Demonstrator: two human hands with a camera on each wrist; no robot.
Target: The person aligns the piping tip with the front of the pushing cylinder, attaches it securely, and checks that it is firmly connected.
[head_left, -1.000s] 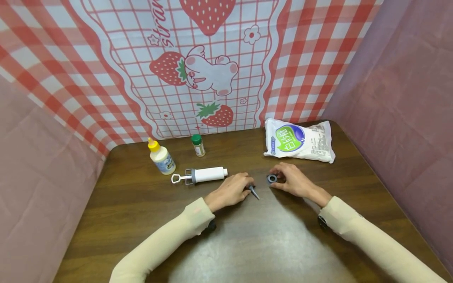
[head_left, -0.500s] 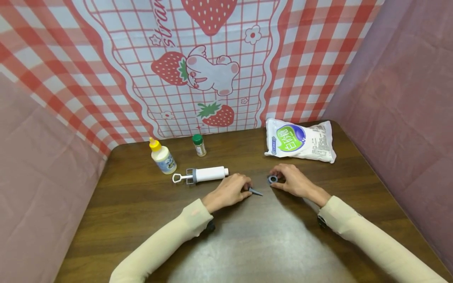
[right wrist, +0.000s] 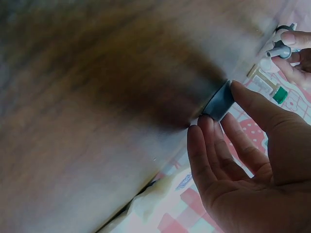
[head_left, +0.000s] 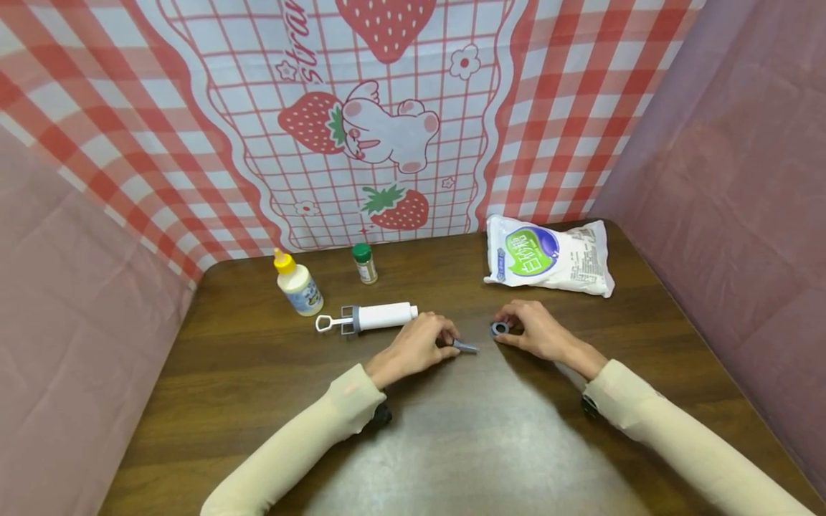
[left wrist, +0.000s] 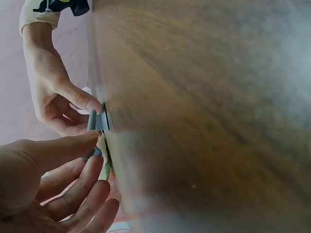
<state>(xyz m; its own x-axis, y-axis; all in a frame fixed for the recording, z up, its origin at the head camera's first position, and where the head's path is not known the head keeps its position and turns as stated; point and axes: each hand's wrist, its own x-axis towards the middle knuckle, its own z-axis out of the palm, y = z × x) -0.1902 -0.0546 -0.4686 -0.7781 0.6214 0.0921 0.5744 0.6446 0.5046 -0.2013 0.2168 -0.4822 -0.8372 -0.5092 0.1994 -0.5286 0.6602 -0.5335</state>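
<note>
Near the middle of the table, my left hand point(head_left: 419, 345) pinches a grey tapered nozzle point(head_left: 467, 348) between thumb and fingers, its narrow end pointing right. In the left wrist view the wide end of the nozzle point(left wrist: 92, 120) is partly hidden by the fingers. My right hand point(head_left: 534, 332) holds a grey ring point(right wrist: 221, 103) by its sides, thumb on one side and fingertips on the other. The ring sits at the tabletop, with its round hole facing up in the head view. A small gap separates nozzle and ring. Just behind my left hand lies a white syringe-like press point(head_left: 386, 316) with a grey collar and pull handle.
A squeeze bottle with a yellow cap point(head_left: 300, 290) stands at the back left, beside a small green-lidded jar point(head_left: 365, 265). At the back right lies a white bag point(head_left: 584, 258) with a green and purple label. Checked cloth point(head_left: 568, 107) hangs behind the wooden table point(head_left: 226, 401).
The nozzle in my left hand has turned from pointing down and right to pointing nearly straight right. My right hand keeps its hold on the ring, almost still.
</note>
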